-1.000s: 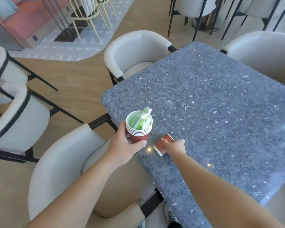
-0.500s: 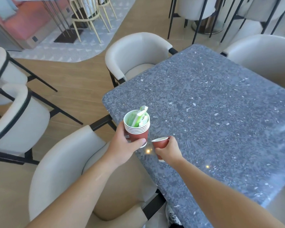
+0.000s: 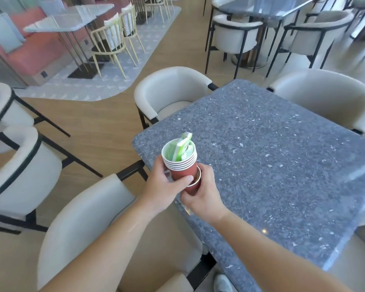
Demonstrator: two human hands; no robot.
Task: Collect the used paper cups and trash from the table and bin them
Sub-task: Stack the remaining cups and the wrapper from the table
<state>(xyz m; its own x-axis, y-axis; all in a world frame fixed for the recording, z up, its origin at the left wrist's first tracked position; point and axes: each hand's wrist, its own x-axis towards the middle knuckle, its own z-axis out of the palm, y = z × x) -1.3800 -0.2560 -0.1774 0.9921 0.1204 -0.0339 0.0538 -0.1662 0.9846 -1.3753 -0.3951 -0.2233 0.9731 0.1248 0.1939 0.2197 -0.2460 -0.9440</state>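
My left hand (image 3: 163, 186) grips a stack of several red paper cups (image 3: 182, 165) with white rims, held above the near left corner of the grey speckled table (image 3: 282, 165). Green and white wrappers (image 3: 182, 147) stick out of the top cup. My right hand (image 3: 203, 192) holds one more red paper cup (image 3: 195, 183) from below, and the bottom of the stack sits inside its mouth. Both hands meet at the stack's base.
Cream armchairs surround the table: one below me (image 3: 82, 218), one at the far left corner (image 3: 171, 91), one at the far right (image 3: 329, 95). More chairs stand at the left (image 3: 19, 165). Other tables and chairs fill the back of the room.
My right hand lifted the lone cup off the table, turned it upright and brought it under the stack. The view tilted up, showing more of the room.
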